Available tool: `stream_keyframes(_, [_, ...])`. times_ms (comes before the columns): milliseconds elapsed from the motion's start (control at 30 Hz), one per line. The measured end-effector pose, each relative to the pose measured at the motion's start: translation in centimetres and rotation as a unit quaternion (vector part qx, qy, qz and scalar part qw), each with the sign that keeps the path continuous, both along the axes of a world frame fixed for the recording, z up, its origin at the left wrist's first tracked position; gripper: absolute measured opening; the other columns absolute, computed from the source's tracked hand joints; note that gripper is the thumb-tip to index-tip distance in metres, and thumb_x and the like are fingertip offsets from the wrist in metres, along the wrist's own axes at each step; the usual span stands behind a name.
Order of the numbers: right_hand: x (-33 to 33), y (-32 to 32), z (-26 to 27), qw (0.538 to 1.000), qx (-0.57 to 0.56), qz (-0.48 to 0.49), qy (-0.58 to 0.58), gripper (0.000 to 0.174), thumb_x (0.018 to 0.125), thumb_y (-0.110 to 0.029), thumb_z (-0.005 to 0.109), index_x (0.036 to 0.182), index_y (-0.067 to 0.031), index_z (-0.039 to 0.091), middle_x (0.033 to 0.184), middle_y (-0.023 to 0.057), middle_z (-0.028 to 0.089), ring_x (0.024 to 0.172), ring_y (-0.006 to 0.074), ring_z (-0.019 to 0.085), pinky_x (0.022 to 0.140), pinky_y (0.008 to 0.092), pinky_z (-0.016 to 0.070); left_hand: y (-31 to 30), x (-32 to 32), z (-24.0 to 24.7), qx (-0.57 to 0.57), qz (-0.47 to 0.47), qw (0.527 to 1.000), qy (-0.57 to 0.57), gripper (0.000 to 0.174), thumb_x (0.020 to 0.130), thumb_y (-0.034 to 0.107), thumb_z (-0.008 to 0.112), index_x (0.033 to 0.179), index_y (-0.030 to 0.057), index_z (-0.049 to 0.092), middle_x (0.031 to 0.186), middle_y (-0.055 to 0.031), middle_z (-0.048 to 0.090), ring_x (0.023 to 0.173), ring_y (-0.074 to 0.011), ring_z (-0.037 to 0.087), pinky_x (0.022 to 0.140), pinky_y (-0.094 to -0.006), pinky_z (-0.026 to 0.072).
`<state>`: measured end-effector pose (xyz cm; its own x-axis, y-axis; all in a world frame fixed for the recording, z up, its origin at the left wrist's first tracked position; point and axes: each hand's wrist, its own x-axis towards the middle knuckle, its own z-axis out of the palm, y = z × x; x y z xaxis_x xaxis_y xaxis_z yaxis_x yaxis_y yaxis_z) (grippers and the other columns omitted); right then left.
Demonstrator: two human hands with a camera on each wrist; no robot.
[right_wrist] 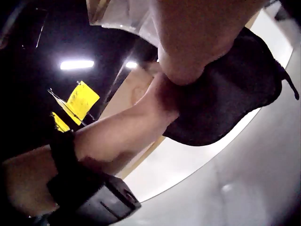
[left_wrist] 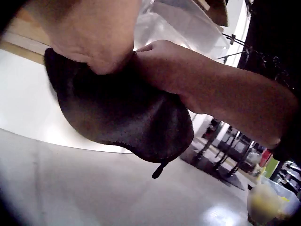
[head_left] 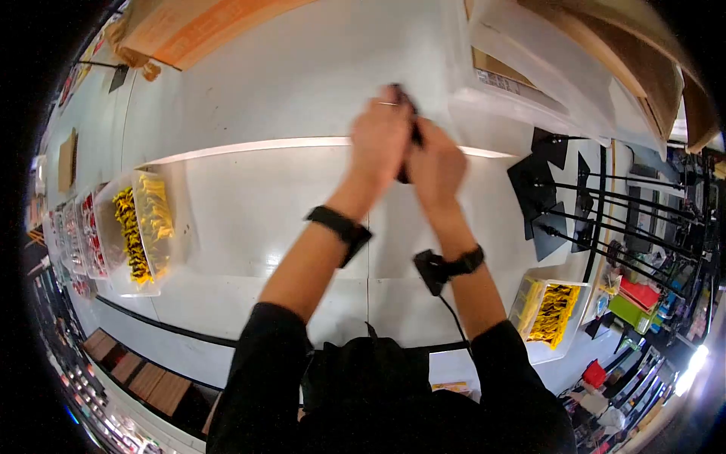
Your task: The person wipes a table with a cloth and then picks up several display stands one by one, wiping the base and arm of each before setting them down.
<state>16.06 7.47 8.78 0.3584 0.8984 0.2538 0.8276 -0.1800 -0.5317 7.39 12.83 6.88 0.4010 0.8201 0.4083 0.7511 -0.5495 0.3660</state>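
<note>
Both hands are close together over the white table, on a soft black pouch (left_wrist: 117, 113) with curved edges and a small tab hanging from one end. My left hand (head_left: 378, 140) grips it from the left, and my right hand (head_left: 439, 166) holds it from the right. Seen from the right wrist, the pouch (right_wrist: 225, 89) spreads out below the hands, its tab (right_wrist: 289, 84) sticking out at the far end. The fingers are mostly hidden behind the backs of the hands, and the head view is blurred there.
A clear bin (head_left: 125, 257) of yellow-and-black items stands at the left, another bin (head_left: 522, 310) at the right. Black stands with flat bases (head_left: 533, 189) lie at the right. A cardboard box (head_left: 204, 30) and a large translucent container (head_left: 522, 98) occupy the far side.
</note>
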Motion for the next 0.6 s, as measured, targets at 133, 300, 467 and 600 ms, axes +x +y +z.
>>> stream_keyframes(133, [2.7, -1.4, -0.5, 0.998, 0.034, -0.017, -0.056, 0.023, 0.077, -0.020, 0.058, 0.097, -0.0096, 0.061, 0.082, 0.0138, 0.064, 0.072, 0.0327, 0.062, 0.062, 0.0397, 0.0485, -1.1, 3.4, 0.8, -0.068, -0.033, 0.997, -0.018, 0.024, 0.078, 0.012, 0.052, 0.101, 0.0036, 0.056, 0.099, -0.0133, 0.052, 0.085, -0.0281, 0.056, 0.064, -0.0383, 0.0502])
stream_keyframes(300, [-5.4, 1.9, -1.7, 0.993, 0.022, 0.057, -0.098, 0.010, 0.078, -0.018, 0.054, 0.077, -0.0086, 0.055, 0.067, 0.0120, 0.060, 0.055, 0.0316, 0.061, 0.048, 0.0445, 0.0466, -0.4, -6.6, 0.6, -0.141, 0.063, 0.987, -0.048, 0.035, 0.086, 0.017, 0.047, 0.120, 0.0129, 0.050, 0.106, -0.0148, 0.054, 0.089, -0.0323, 0.058, 0.073, -0.0401, 0.0486])
stream_keyframes(467, [-20.1, 7.1, -0.8, 0.971, 0.026, 0.196, -0.134, 0.008, 0.076, -0.013, 0.053, 0.077, -0.0052, 0.056, 0.066, 0.0131, 0.061, 0.057, 0.0294, 0.063, 0.048, 0.0417, 0.0496, 2.9, -22.0, -1.2, -0.044, 0.214, 0.970, 0.105, 0.045, 0.082, 0.016, 0.052, 0.126, 0.0292, 0.050, 0.107, -0.0100, 0.052, 0.083, -0.0293, 0.060, 0.065, -0.0384, 0.0509])
stream_keyframes(600, [-20.4, 8.4, 0.4, 0.968, -0.065, 0.237, -0.047, 0.010, 0.077, -0.013, 0.052, 0.076, -0.0050, 0.058, 0.073, 0.0143, 0.063, 0.064, 0.0300, 0.064, 0.051, 0.0414, 0.0503, 4.0, -22.6, -0.6, -0.066, 0.260, 0.947, 0.177, 0.044, 0.081, 0.016, 0.054, 0.123, 0.0296, 0.051, 0.108, -0.0112, 0.051, 0.081, -0.0291, 0.061, 0.059, -0.0389, 0.0517])
